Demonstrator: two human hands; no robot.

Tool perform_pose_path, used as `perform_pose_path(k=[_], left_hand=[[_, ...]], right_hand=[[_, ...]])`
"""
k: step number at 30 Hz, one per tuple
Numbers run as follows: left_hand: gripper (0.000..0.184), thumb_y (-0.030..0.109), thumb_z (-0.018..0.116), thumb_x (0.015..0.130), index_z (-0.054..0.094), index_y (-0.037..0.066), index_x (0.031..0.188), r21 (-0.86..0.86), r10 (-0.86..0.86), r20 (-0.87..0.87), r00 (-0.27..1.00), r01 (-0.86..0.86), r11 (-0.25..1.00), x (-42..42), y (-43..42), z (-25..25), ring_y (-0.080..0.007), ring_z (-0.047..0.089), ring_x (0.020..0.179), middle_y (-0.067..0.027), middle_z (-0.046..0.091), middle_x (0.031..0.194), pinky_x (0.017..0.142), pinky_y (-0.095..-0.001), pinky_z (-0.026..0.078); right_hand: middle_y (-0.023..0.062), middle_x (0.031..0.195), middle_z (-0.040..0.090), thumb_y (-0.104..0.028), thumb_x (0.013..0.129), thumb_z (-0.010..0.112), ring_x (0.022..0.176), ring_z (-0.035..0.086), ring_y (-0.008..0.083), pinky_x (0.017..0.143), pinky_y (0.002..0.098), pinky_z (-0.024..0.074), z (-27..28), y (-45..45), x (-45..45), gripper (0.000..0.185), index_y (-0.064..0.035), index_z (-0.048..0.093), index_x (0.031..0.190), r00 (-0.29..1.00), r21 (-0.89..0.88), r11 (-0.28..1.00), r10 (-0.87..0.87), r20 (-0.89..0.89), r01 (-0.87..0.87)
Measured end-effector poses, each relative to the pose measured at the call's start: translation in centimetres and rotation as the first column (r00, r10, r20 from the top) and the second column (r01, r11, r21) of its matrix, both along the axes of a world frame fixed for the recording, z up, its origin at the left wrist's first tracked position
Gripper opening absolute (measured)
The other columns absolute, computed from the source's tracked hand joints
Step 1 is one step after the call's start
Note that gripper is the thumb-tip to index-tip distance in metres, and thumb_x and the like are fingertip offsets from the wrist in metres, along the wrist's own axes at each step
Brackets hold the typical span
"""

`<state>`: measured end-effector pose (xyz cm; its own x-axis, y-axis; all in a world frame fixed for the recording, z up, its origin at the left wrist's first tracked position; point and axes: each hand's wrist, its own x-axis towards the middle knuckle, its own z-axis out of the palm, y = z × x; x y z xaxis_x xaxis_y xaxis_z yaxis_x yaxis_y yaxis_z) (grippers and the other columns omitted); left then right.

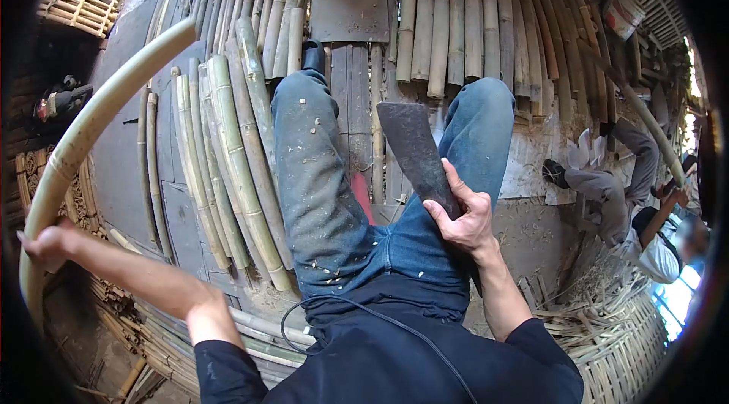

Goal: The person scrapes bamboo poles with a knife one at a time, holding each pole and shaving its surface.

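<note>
At the far left, my left hand (49, 246) is closed around a long, thick bamboo pole (85, 124). The pole rises from beside my hip and looks curved in this wide view. My right hand (467, 216) grips a dark, broad-bladed cleaver (414, 147) near its narrow end, above my right thigh. The blade points up and forward between my knees, apart from the pole. My palm and fingers hide the cleaver's handle. Several cut bamboo poles (237, 147) lie beside my left leg.
Long bamboo poles (471, 17) lie in rows ahead, around a flat metal plate (350, 0). At right a co-worker's hand (671, 196) is on another pole (644, 117). A woven basket (626, 351) with bamboo strips stands at lower right. Chips dot my jeans.
</note>
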<state>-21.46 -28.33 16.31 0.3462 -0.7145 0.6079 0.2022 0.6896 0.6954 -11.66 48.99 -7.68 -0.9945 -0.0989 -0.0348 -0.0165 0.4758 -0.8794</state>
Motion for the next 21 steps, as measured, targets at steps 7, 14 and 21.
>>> perform_pose_path(k=[7,14,21], left_hand=[[0.081,0.053,0.093,0.081,0.067,-0.010,0.124,-0.329,0.275,0.753,0.598,-0.019,0.944,-2.1,2.2,-8.7,-0.0318,0.079,0.087,-0.0191,0.080,0.110,0.079,-0.0409,0.066],[0.056,0.036,0.089,0.080,0.070,0.003,0.120,0.016,-0.015,1.000,-0.007,0.256,0.967,0.9,10.0,-34.6,-0.0420,0.078,0.088,-0.0230,0.080,0.101,0.076,-0.0558,0.059],[0.087,0.041,0.092,0.081,0.056,-0.001,0.148,0.130,-0.092,0.920,-0.382,0.076,0.989,8.9,14.5,-52.4,-0.0474,0.074,0.111,-0.0287,0.076,0.120,0.098,-0.0555,0.058]], right_hand=[[0.0246,0.102,0.082,-0.012,0.085,0.090,0.077,0.083,0.0275,0.070,0.0333,0.0620,-0.3,0.3,-0.7,0.081,-0.0044,0.057,0.159,1.000,0.024,1.000,0.006,-0.016,-0.005],[0.0231,0.099,0.082,-0.013,0.085,0.089,0.074,0.082,0.0281,0.068,0.0339,0.0613,-0.3,1.2,-0.5,0.081,-0.0041,0.058,0.159,0.999,0.089,0.995,-0.038,0.031,0.035],[0.0233,0.096,0.082,-0.011,0.084,0.089,0.074,0.082,0.0286,0.068,0.0340,0.0608,0.6,2.6,-0.3,0.080,-0.0007,0.058,0.157,0.986,0.203,0.979,-0.068,0.151,0.036]])
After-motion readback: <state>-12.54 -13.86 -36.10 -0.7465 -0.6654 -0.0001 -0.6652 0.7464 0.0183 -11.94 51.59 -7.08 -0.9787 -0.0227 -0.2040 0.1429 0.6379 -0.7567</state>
